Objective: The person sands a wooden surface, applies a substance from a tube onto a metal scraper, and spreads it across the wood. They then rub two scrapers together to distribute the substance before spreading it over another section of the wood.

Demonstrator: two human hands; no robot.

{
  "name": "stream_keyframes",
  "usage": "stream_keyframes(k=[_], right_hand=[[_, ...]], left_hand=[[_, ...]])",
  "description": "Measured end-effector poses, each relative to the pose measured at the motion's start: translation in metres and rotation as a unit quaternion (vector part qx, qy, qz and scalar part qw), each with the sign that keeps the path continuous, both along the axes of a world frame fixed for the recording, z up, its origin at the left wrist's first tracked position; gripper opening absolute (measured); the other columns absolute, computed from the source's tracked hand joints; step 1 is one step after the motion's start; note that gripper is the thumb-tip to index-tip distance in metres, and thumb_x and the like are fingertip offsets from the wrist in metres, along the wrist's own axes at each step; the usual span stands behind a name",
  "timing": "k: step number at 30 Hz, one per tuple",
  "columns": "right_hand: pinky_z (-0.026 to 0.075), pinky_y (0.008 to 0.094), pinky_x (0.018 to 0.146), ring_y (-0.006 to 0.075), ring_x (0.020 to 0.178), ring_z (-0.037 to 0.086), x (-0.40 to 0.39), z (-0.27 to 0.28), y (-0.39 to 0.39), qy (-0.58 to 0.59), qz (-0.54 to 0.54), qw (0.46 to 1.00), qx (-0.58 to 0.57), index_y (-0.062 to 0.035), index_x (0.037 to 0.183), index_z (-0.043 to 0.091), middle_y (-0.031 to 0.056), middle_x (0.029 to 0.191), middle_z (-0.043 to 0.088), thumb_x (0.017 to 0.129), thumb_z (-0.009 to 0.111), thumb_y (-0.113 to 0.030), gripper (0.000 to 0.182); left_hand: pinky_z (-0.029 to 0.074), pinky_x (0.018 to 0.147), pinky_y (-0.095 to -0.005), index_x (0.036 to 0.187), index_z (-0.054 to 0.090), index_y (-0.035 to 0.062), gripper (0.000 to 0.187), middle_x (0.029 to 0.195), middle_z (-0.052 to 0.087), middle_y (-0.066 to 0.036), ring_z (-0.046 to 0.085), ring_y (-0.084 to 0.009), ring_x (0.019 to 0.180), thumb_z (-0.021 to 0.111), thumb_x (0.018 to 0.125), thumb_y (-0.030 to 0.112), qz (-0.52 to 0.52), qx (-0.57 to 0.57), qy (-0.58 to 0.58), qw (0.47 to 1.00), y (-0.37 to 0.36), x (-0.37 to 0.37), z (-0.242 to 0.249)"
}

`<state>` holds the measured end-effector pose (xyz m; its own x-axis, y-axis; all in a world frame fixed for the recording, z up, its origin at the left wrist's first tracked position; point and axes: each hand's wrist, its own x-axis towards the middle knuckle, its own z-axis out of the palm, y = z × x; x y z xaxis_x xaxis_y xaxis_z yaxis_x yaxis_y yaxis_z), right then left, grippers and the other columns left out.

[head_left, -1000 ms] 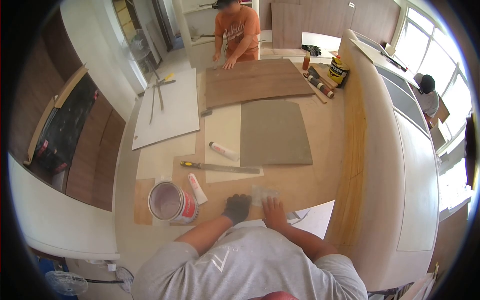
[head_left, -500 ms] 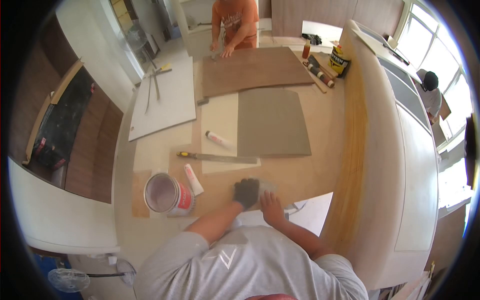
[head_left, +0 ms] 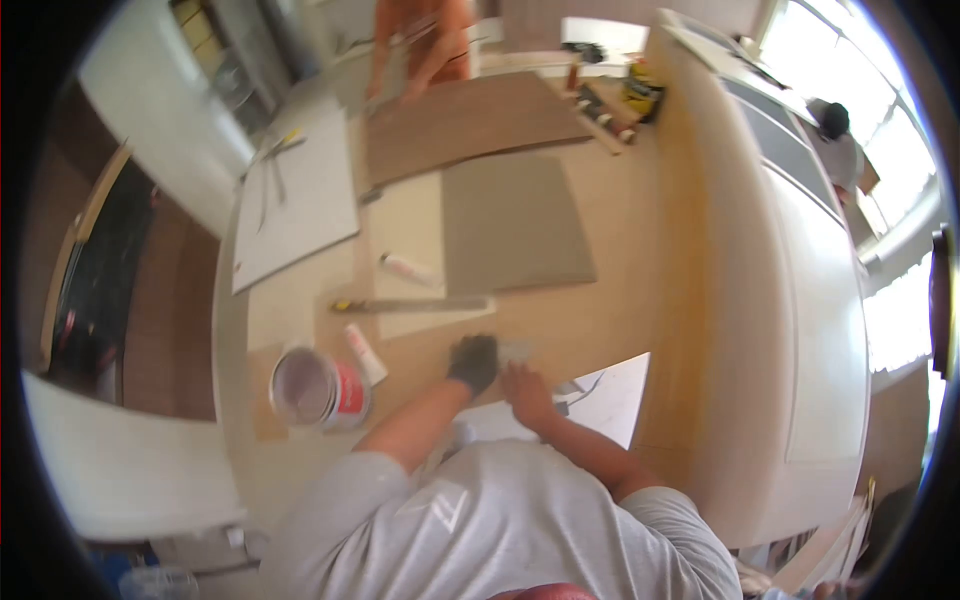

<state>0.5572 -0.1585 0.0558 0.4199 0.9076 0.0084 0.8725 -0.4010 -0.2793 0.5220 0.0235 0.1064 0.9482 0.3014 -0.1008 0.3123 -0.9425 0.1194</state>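
My left hand [head_left: 473,362], in a dark grey glove, is closed low over the wooden tabletop [head_left: 620,300]. What is inside its fingers is hidden. Just right of it lies a small pale grey flat piece [head_left: 517,352], too blurred to name. My bare right hand [head_left: 528,393] rests at the near edge of that piece, fingers stretched forward. Left of the hands are a white tube [head_left: 365,354] and a large open can [head_left: 345,390] with a red label. Beyond them lies a long flat blade [head_left: 430,305] with a yellow and black handle.
A grey sheet [head_left: 515,220], a brown board [head_left: 470,125] and a white panel [head_left: 310,215] cover the far table. Another person [head_left: 425,45] in orange stands behind it. A yellow can [head_left: 641,88] and tubes sit back right, beside a curved white unit [head_left: 780,330].
The camera view has shifted, so the table appears a little further left and up. Both hands remain close together by the small flat piece.
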Motion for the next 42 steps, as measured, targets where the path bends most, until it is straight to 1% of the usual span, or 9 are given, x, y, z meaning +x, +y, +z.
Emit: stream_keyframes(k=[9, 13, 19, 22, 29, 33, 37, 40, 42], right_hand=[[0.038, 0.0619, 0.105, 0.0362, 0.133, 0.048, 0.002, 0.003, 0.004, -0.032, -0.020, 0.998, -0.046, -0.0055, 0.141, 0.052, 0.0187, 0.149, 0.046, 0.091, 0.055, -0.016, 0.050], [0.038, 0.0635, 0.103, 0.0356, 0.125, 0.052, 0.009, 0.031, 0.009, 0.054, 0.015, 0.975, -0.216, -0.0063, 0.137, 0.054, 0.0185, 0.145, 0.050, 0.089, 0.066, -0.026, 0.053], [0.038, 0.0601, 0.105, 0.0360, 0.131, 0.046, 0.027, 0.044, 0.021, -0.078, -0.059, 0.995, -0.018, -0.0121, 0.149, 0.042, 0.0168, 0.141, 0.048, 0.065, 0.089, -0.051, 0.104], [0.040, 0.0589, 0.103, 0.0359, 0.132, 0.044, 0.036, 0.036, 0.038, 0.010, -0.090, 0.993, -0.075, -0.0148, 0.154, 0.034, 0.0165, 0.139, 0.047, 0.064, 0.091, -0.048, 0.112], [0.044, 0.0538, 0.100, 0.0350, 0.128, 0.048, 0.039, 0.076, 0.049, 0.046, -0.118, 0.985, -0.114, -0.0122, 0.144, 0.044, 0.0159, 0.135, 0.051, 0.058, 0.095, -0.042, 0.104], [0.047, 0.0504, 0.099, 0.0351, 0.123, 0.053, 0.043, 0.080, 0.052, 0.048, -0.137, 0.982, -0.117, -0.0113, 0.141, 0.045, 0.0169, 0.130, 0.056, 0.055, 0.096, -0.040, 0.104], [0.042, 0.0555, 0.104, 0.0426, 0.125, 0.054, 0.060, 0.061, 0.056, 0.210, -0.153, 0.952, -0.160, -0.0097, 0.149, 0.042, 0.0250, 0.134, 0.057, 0.063, 0.091, -0.030, 0.102], [0.048, 0.0487, 0.097, 0.0403, 0.115, 0.062, 0.078, 0.004, 0.062, 0.250, -0.116, 0.950, -0.148, -0.0040, 0.134, 0.059, 0.0235, 0.119, 0.066, 0.077, 0.080, -0.030, 0.066], [0.049, 0.0461, 0.094, 0.0375, 0.111, 0.064, 0.068, 0.008, 0.042, 0.289, -0.154, 0.944, -0.035, -0.0010, 0.123, 0.065, 0.0215, 0.114, 0.068, 0.083, 0.072, -0.029, 0.049]], left_hand=[[0.050, 0.080, -0.0531, 0.113, 0.063, 0.0127, 0.024, 0.107, 0.063, -0.012, 0.066, -0.0334, 0.099, 0.054, 0.092, 0.022, -0.043, 0.085, 0.012, 0.995, 0.005, -0.007, 0.024], [0.051, 0.085, -0.0492, 0.110, 0.067, 0.0128, 0.023, 0.102, 0.064, -0.016, 0.065, -0.0363, 0.100, 0.051, 0.095, 0.020, -0.001, -0.050, -0.079, 0.996, 0.027, -0.015, 0.050], [0.051, 0.086, -0.0467, 0.110, 0.068, 0.0106, 0.024, 0.104, 0.067, -0.018, 0.065, -0.0344, 0.098, 0.054, 0.092, 0.017, -0.074, -0.124, -0.239, 0.960, 0.046, -0.083, 0.061], [0.051, 0.087, -0.0443, 0.109, 0.068, 0.0078, 0.026, 0.100, 0.069, -0.016, 0.065, -0.0328, 0.097, 0.057, 0.087, 0.016, -0.044, -0.156, -0.225, 0.961, 0.042, -0.095, 0.082], [0.053, 0.083, -0.0414, 0.094, 0.064, 0.0077, 0.016, 0.086, 0.069, -0.011, 0.067, -0.0303, 0.087, 0.062, 0.079, 0.013, -0.060, -0.184, -0.332, 0.923, 0.051, -0.099, 0.053], [0.054, 0.086, -0.0397, 0.106, 0.066, 0.0052, 0.031, 0.100, 0.071, -0.015, 0.067, -0.0279, 0.096, 0.068, 0.078, 0.020, -0.004, -0.281, -0.240, 0.929, 0.058, -0.101, 0.038], [0.053, 0.092, -0.0356, 0.126, 0.061, 0.0004, 0.050, 0.116, 0.067, -0.017, 0.065, -0.0225, 0.107, 0.071, 0.086, 0.028, 0.130, -0.504, -0.268, 0.810, 0.060, -0.106, 0.013], [0.051, 0.096, -0.0334, 0.133, 0.054, -0.0016, 0.046, 0.121, 0.064, -0.015, 0.064, -0.0207, 0.110, 0.063, 0.096, 0.024, 0.102, -0.387, -0.245, 0.883, 0.074, -0.110, 0.006], [0.051, 0.096, -0.0342, 0.136, 0.052, -0.0018, 0.043, 0.120, 0.064, -0.015, 0.063, -0.0222, 0.109, 0.058, 0.098, 0.018, 0.124, -0.452, -0.260, 0.844, 0.074, -0.108, -0.006]])
